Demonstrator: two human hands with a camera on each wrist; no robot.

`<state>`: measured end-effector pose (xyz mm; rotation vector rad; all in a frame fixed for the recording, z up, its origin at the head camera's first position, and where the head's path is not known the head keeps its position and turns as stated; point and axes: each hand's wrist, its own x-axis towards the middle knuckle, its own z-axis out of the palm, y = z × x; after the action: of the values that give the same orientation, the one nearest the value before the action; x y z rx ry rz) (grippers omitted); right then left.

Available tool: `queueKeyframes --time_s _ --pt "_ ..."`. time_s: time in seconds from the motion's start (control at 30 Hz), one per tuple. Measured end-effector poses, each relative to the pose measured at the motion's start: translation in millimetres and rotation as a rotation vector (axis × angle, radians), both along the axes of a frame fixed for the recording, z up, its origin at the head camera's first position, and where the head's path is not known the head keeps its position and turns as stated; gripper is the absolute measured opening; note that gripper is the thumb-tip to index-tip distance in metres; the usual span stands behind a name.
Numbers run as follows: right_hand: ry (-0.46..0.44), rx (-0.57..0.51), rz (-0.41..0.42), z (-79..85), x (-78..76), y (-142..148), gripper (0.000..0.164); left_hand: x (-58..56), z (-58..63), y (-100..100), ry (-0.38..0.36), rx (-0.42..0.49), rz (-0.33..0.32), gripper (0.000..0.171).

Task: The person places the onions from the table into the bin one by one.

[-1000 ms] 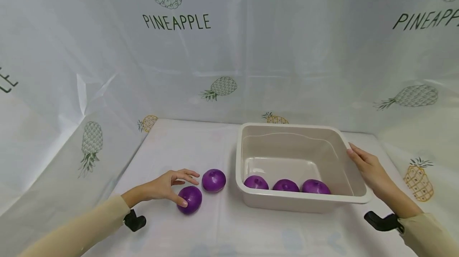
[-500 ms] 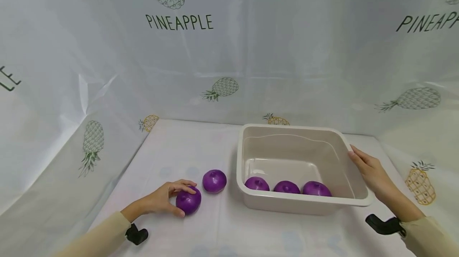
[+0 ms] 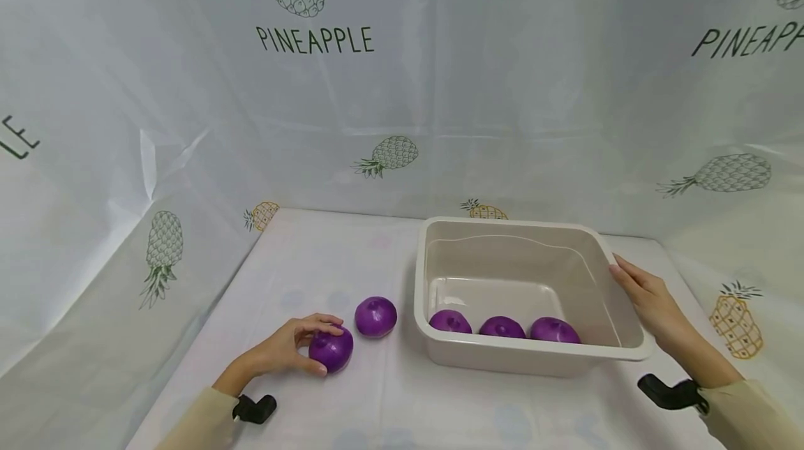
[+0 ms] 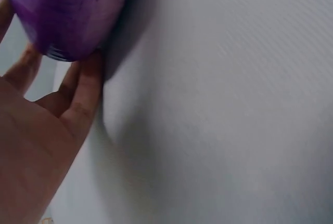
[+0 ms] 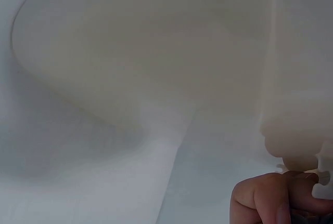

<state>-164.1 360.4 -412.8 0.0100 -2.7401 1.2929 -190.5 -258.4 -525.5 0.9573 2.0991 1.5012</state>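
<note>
My left hand (image 3: 292, 351) holds a glossy purple onion (image 3: 334, 349) on the white table, thumb at its near side and fingers over its far side. In the left wrist view the onion (image 4: 70, 13) shows between the fingers, above the palm. A second purple onion (image 3: 375, 317) lies just beyond it to the right. My right hand (image 3: 650, 300) grips the right rim of a beige plastic basin (image 3: 502, 354). Three more onions sit inside along its near wall, the middle onion (image 3: 502, 328) among them. In the right wrist view the curled fingers (image 5: 260, 198) show low at right.
White sheeting (image 3: 402, 87) printed with pineapples rises behind the table and at both sides. A pale cloth (image 3: 326, 248) with faint patterns covers the tabletop. Black camera mounts are strapped at both wrists, such as the left mount (image 3: 254, 409).
My left hand has come down and closed around the nearer onion, which shifted slightly. The left forearm has swung in toward the body. My right hand and the basin have stayed in place.
</note>
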Motion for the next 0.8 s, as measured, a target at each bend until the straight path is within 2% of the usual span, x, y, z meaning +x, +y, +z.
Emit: queueKeyframes --time_s 0.2,0.3,0.4,0.6,0.8 --pt "0.001 -0.023 0.004 1.4 0.9 -0.3 0.057 1.9 1.3 0.7 0.014 0.004 0.037 0.059" --pt "-0.006 -0.030 0.008 1.7 1.9 0.1 0.058 2.2 2.0 0.3 0.039 -0.010 0.094 0.058" --pt "-0.016 -0.031 0.008 1.2 2.3 -0.4 0.058 3.2 6.1 -1.4 0.036 -0.020 0.179 0.058" --pt "-0.013 -0.020 0.003 0.8 1.5 -0.5 0.057 3.2 24.7 1.2 0.001 0.026 0.326 0.061" --pt "-0.010 -0.008 -0.001 0.5 0.7 1.5 0.057 -1.4 52.2 18.8 -0.040 0.078 0.464 0.064"
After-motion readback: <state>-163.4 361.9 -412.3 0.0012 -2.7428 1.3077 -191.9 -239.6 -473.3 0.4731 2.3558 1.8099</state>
